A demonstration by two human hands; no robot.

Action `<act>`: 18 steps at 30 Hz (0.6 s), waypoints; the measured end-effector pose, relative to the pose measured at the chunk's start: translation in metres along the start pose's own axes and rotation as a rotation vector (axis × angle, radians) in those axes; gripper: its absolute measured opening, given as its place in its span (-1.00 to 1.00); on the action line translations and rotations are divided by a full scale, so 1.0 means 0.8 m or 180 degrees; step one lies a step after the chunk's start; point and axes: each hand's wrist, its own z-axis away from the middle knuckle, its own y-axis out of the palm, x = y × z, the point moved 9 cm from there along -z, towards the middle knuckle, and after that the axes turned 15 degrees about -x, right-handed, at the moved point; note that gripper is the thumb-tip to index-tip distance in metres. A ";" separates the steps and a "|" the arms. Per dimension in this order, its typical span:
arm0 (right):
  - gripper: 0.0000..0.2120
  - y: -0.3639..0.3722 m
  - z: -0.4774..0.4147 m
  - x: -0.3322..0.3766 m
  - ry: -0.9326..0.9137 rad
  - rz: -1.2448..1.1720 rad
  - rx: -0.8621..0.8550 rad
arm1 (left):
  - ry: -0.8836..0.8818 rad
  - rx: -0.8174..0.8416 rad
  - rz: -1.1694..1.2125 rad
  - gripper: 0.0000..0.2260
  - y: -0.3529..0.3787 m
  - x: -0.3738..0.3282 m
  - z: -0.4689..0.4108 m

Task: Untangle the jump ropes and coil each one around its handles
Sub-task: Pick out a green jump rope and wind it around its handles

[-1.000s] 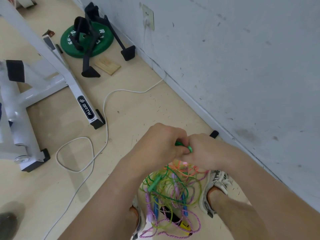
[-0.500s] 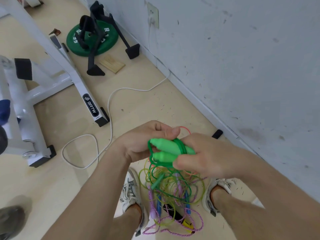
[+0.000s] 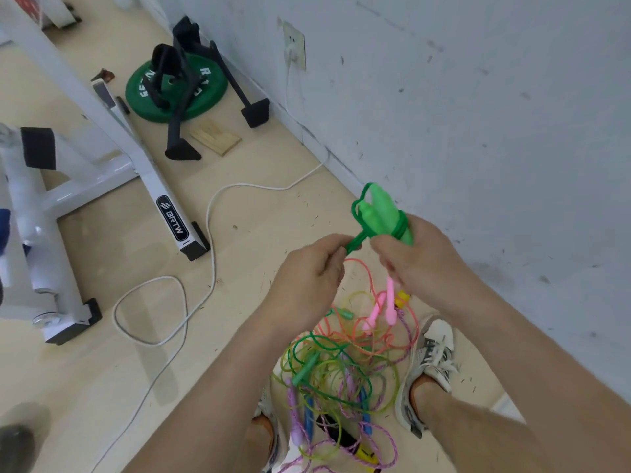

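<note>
Two hands are working here. The right hand (image 3: 421,257) is curling its fingers around two green handles (image 3: 380,213). The handles are lying side by side and sticking up out of the fist toward the wall (image 3: 478,114). One green rope (image 3: 400,227) is going round and round both handles, just above the fingers. The left hand (image 3: 309,273) is sitting just beside the right one, a little lower. It is pinching the loose part of that green rope between thumb and fingers, so the rope is running straight from the handles down to the pinch. Under both hands, one messy pile of ropes (image 3: 341,373) is lying on the floor between two shoes (image 3: 432,353). Two pink handles (image 3: 384,307) are showing side by side near the top of the pile, and one more green handle (image 3: 304,368) is poking out lower down. I cannot tell how many ropes are in the pile. Off to the left, one white cable (image 3: 191,298) is looping over the floor beside a white frame (image 3: 136,148). One green weight plate (image 3: 208,90) is lying by the wall.
</note>
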 end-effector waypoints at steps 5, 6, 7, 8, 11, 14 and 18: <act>-0.73 0.010 0.007 -0.004 -0.0646 0.1599 0.0056 | 0.1268 0.0328 -0.1905 -0.87 0.008 -0.033 0.014; -0.70 0.017 0.010 -0.003 -0.0784 0.1781 0.0120 | 0.1424 0.0309 -0.1953 -0.89 0.008 -0.038 0.015; -0.68 0.024 0.013 -0.004 -0.0864 0.1905 0.0210 | 0.1612 0.0324 -0.1935 -0.93 0.010 -0.044 0.018; -0.67 0.031 0.016 -0.006 -0.0884 0.1981 0.0339 | 0.1771 0.0343 -0.1924 -0.95 0.011 -0.049 0.021; -0.69 0.052 0.028 -0.021 -0.0772 0.2141 0.0875 | 0.1799 0.0347 -0.1782 -0.98 0.003 -0.053 0.024; -0.72 0.071 0.041 -0.030 -0.0742 0.2139 0.1362 | 0.1678 0.0088 -0.1361 -0.90 -0.021 -0.054 0.016; -0.69 0.077 0.047 -0.025 -0.0770 0.2107 0.1681 | 0.1250 0.0225 -0.0864 -0.80 -0.033 -0.032 0.008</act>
